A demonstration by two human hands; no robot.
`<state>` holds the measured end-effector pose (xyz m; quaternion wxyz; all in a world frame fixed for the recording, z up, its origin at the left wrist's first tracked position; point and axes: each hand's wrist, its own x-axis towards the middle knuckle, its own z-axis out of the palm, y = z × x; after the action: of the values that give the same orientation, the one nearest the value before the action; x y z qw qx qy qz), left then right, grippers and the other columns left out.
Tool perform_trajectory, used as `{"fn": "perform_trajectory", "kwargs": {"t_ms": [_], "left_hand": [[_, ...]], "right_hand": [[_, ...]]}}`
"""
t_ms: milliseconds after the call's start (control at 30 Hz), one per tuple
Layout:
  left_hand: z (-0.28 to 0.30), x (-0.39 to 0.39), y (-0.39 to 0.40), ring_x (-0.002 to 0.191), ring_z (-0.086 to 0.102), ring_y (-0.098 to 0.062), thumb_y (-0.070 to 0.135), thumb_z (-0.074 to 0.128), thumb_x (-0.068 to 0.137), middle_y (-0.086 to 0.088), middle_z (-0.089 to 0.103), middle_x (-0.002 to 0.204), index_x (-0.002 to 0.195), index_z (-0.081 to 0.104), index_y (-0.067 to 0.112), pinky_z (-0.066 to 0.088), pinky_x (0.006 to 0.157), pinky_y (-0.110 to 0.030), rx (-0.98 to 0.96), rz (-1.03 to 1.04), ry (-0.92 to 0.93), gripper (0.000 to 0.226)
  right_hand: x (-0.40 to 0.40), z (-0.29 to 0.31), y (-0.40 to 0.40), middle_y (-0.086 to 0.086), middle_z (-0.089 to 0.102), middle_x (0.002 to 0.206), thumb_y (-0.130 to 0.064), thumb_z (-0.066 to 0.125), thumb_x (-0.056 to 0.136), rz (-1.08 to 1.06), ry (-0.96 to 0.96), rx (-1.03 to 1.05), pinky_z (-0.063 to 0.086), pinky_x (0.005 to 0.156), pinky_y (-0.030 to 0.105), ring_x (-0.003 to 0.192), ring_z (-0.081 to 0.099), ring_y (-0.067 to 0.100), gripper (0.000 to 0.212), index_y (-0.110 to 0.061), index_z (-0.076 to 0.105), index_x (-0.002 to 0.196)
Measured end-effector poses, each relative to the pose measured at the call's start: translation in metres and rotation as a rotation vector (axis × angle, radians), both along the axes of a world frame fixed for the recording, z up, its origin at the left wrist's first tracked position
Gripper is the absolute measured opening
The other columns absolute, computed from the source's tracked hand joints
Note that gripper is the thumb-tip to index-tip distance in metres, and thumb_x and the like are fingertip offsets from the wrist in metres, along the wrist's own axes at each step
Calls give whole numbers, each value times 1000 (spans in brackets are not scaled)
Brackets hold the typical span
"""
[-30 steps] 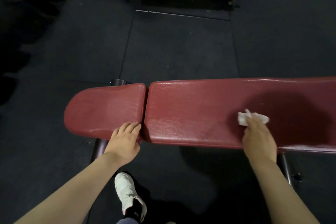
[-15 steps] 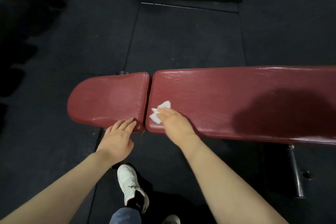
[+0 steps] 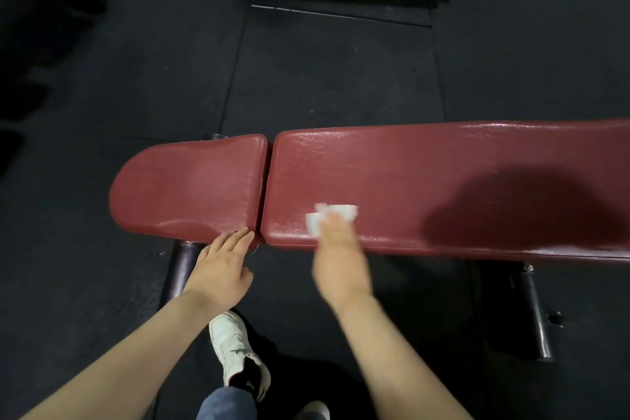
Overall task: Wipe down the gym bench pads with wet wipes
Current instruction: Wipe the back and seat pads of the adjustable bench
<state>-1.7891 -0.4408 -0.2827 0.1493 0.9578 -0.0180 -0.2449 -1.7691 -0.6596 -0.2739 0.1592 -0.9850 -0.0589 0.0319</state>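
I am in the wiping step: my right hand (image 3: 335, 242) presses the white wipe (image 3: 329, 216) flat on the long pad (image 3: 443, 160), near the gap (image 3: 265, 187) between the two pads, though it is too blurry to see if the fingers curl. My left hand (image 3: 221, 266) rests flat and loose on the short pad (image 3: 191, 187), right by the gap. I think the next move needs long rubs over the rest of the long pad, then the short pad.

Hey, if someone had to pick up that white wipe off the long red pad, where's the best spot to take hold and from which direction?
Take the wet wipe at its crumpled far edge, which shows beyond the right hand, coming from above. It lies flat on the long pad, so only raised folds offer a grip; the near part sits under the fingers. Motion blur hides finer detail.
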Motion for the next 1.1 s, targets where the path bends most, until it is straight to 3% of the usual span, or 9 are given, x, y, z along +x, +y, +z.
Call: {"fn": "perform_trajectory", "kwargs": {"t_ms": [100,233,333,433,533,667,733,867,1100], "left_hand": [[2,0,5,150,13,-19,22,49,92,6,19,163,157,20,20,17,120,-41,15,28,3,71],[6,-1,12,150,14,-20,21,50,93,5,16,164,157,18,20,18,120,-41,32,33,28,71],[9,0,9,150,14,-22,19,50,93,6,14,164,157,19,20,20,120,-43,3,62,31,71],[7,-1,3,150,15,-22,19,50,92,5,15,164,157,20,20,19,121,-43,-30,72,37,71],[6,0,-2,150,14,-23,19,51,92,4,15,164,157,21,19,18,121,-43,-45,55,41,71],[6,1,-4,150,15,-22,19,52,92,5,16,164,156,23,20,19,121,-43,-72,69,29,70],[6,1,0,150,15,-21,19,52,93,7,16,164,156,23,21,19,120,-43,-69,74,25,69],[5,1,9,149,15,-20,18,50,93,10,16,163,156,23,22,20,119,-43,-54,102,31,69],[1,10,11,149,17,-19,19,50,93,8,18,163,156,24,21,21,119,-41,-92,95,7,68]], "right_hand": [[8,-16,51,8,29,157,8,45,90,342,95,61,-6,117,26,146,22,22,59,-6,38,146],[7,-2,-17,8,59,134,2,60,84,524,11,111,36,111,38,125,55,26,39,-5,66,122],[-14,11,-107,-1,56,138,-3,54,95,394,-28,52,36,112,40,132,48,17,35,-15,64,127],[-30,33,-185,-6,55,140,-3,54,96,60,-37,44,31,113,24,130,48,5,44,-29,60,130],[-34,46,-210,-1,45,146,11,51,91,54,-117,-73,27,116,25,133,47,16,59,-16,41,142],[-23,24,-157,-10,46,145,-25,30,105,247,-153,-17,31,116,37,136,42,10,40,-21,51,138],[-10,11,-106,-2,53,141,-21,29,103,394,-169,32,38,111,41,130,51,18,42,-11,57,132],[16,-12,-17,11,57,136,1,63,84,561,-71,73,35,108,42,124,56,28,42,-2,61,126],[45,-19,28,5,52,140,-9,52,96,1048,184,-105,36,111,37,134,42,24,41,-12,53,137]]}}
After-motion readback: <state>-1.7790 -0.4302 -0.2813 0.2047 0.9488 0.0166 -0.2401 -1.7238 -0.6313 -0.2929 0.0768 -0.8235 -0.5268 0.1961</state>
